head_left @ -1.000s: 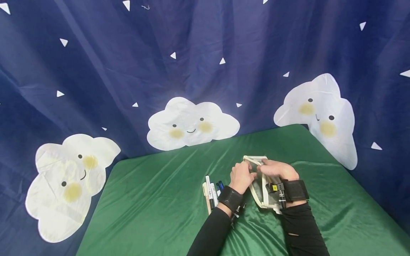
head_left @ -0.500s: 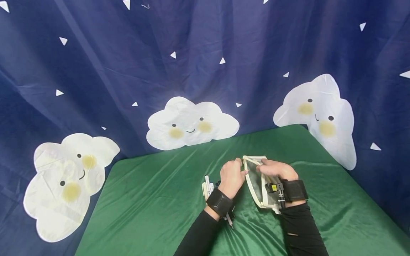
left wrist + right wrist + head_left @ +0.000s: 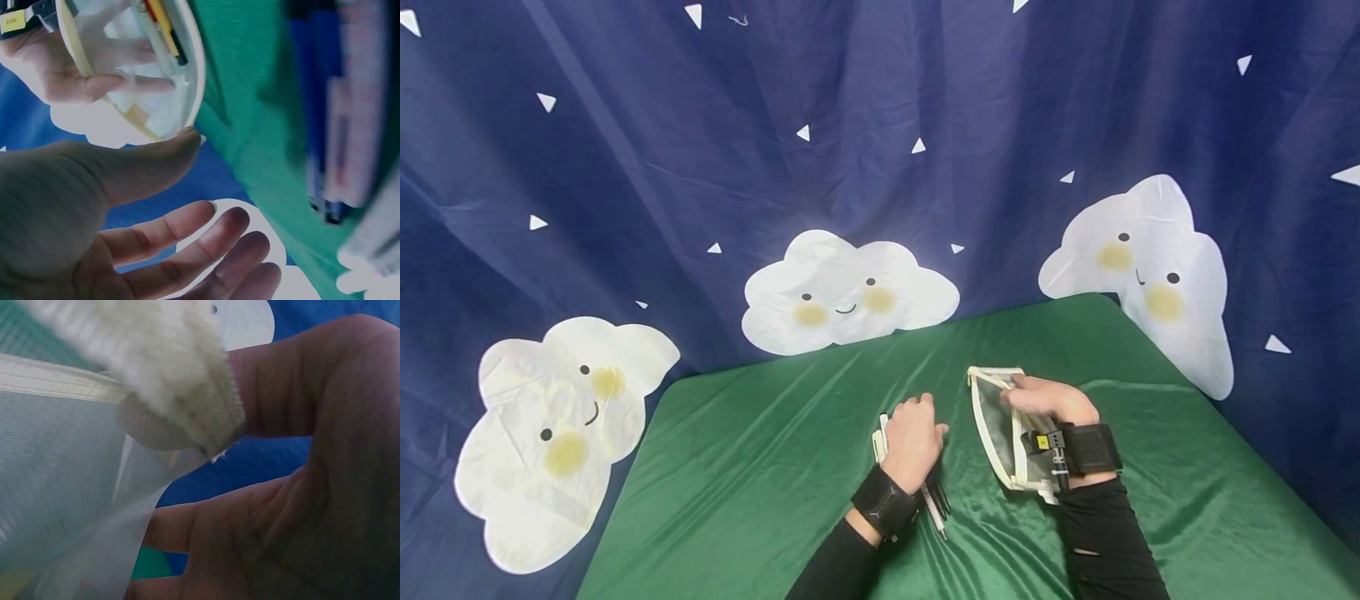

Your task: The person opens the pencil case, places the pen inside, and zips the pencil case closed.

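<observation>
While pinching the see-through pouch (image 3: 1017,442) right of centre in the head frame with the right hand (image 3: 1051,400), holding the left hand (image 3: 913,442) unclenched, fingers extended, near pens (image 3: 935,510) at lower centre. Underneath, a green-covered desk (image 3: 760,467); across the top, a blue cloud-print curtain (image 3: 865,92).

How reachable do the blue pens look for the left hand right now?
Likely yes: the left hand looks empty, with nothing visible between it and the blue pens, though a pink pen lies close beside them.
</observation>
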`<state>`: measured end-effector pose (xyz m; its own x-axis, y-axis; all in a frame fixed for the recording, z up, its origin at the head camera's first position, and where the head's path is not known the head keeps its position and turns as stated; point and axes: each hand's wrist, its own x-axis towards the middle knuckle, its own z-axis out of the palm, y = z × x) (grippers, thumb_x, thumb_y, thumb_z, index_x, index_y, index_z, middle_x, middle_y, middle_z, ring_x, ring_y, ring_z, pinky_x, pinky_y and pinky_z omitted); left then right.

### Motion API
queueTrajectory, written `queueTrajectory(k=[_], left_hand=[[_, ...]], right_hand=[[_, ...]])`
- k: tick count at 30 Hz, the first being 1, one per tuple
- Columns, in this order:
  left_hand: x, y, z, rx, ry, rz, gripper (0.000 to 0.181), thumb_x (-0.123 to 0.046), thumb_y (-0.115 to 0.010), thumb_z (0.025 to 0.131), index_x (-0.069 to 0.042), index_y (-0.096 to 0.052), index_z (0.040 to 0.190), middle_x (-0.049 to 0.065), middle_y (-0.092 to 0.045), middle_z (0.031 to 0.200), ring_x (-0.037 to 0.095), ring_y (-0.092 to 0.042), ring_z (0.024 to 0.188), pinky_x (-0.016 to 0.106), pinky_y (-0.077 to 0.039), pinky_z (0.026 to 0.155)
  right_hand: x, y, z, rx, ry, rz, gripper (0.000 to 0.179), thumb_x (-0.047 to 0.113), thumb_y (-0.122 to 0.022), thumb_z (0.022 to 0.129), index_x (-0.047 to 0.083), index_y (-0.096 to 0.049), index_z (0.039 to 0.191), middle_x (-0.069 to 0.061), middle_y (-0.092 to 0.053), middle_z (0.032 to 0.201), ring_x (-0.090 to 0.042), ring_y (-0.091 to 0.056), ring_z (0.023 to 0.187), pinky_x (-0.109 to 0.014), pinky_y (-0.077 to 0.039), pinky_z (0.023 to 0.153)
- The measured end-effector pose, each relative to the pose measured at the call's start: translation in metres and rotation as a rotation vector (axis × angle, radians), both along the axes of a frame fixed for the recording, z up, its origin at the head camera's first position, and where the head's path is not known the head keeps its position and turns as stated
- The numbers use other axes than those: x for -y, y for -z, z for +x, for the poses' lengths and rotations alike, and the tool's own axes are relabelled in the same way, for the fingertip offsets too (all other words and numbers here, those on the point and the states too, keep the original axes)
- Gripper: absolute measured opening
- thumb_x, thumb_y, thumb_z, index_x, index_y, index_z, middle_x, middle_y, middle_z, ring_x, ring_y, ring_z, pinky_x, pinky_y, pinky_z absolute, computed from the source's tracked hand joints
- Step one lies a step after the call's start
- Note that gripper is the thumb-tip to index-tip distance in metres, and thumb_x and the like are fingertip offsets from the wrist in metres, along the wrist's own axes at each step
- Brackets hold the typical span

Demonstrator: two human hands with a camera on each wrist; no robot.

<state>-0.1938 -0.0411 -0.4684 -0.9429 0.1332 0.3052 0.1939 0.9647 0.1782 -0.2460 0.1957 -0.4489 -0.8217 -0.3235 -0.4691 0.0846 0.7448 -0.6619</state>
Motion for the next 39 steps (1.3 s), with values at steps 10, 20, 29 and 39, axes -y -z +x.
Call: queueTrajectory(k=[10, 20, 29, 39], left_hand=[[0.023, 0.009, 0.006, 0.162, -0.098, 0.007, 0.033, -0.031, -0.086, 0.080, -0.007, -0.067, 0.093, 0.010, -0.065, 0.072, 0.029, -0.065, 0.065, 0.039, -0.050, 0.051], [0.035, 0.016, 0.007, 0.260, -0.058, 0.154, 0.032, -0.027, -0.086, 0.081, -0.008, -0.061, 0.080, 0.002, -0.054, 0.062, 0.018, -0.054, 0.052, 0.029, -0.042, 0.045], [0.033, 0.025, 0.008, 0.270, -0.083, 0.300, 0.043, -0.024, -0.085, 0.081, -0.012, -0.052, 0.058, 0.000, -0.045, 0.055, 0.015, -0.046, 0.041, 0.025, -0.035, 0.039], [0.029, 0.023, -0.003, 0.276, -0.158, 0.337, 0.046, -0.026, -0.083, 0.084, -0.014, -0.047, 0.057, -0.003, -0.038, 0.052, 0.017, -0.047, 0.041, 0.027, -0.036, 0.040]], right_hand=[[-0.001, -0.001, 0.001, -0.005, 0.007, 0.002, 0.086, 0.044, -0.048, 0.099, 0.002, -0.009, 0.162, -0.030, -0.010, 0.167, -0.053, -0.010, 0.153, -0.067, -0.022, 0.120], [-0.002, 0.000, 0.000, 0.005, -0.005, -0.021, 0.086, 0.045, -0.047, 0.100, 0.001, -0.006, 0.162, -0.031, -0.008, 0.167, -0.054, -0.011, 0.153, -0.067, -0.022, 0.120], [-0.002, 0.004, 0.003, 0.017, -0.004, -0.018, 0.087, 0.044, -0.048, 0.099, 0.001, -0.006, 0.162, -0.031, -0.008, 0.167, -0.054, -0.009, 0.153, -0.067, -0.021, 0.121], [0.000, 0.002, -0.006, 0.033, -0.025, -0.031, 0.087, 0.045, -0.045, 0.100, 0.001, -0.002, 0.162, -0.030, -0.004, 0.168, -0.053, -0.005, 0.154, -0.067, -0.019, 0.122]])
